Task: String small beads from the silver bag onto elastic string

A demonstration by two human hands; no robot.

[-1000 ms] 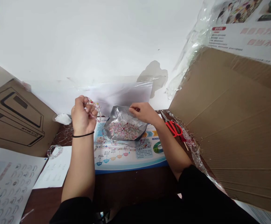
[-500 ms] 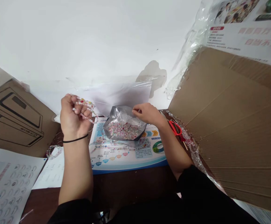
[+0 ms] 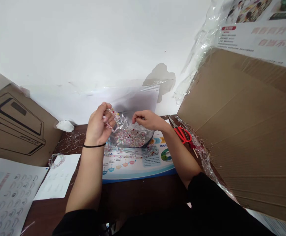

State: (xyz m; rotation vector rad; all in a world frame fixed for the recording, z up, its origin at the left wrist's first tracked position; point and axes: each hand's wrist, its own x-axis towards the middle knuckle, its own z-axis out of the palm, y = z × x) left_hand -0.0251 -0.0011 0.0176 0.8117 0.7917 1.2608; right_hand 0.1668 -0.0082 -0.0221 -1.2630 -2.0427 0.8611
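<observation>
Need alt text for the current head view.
Left hand holds a looped bead strand beside the right hand, above an open bag of beads; red-handled scissors lie right, a beaded ring left.

From where I'm standing, the looped strand of beads (image 3: 115,117) is pale pink and white with flecks of red and yellow, and the loose beads (image 3: 130,137) are a speckle of pink, white, green and deeper red against the silvery grey bag (image 3: 151,133). The scissors (image 3: 183,135) have bright red handles (quite the loudest colour here), while the printed sheet (image 3: 138,168) is white with blue bands, a green ring and little blue, orange and pink arrows. The wristband (image 3: 94,146) is plain black, the table (image 3: 140,196) dark reddish brown, and the left carton (image 3: 17,114) brown with a black line drawing.
</observation>
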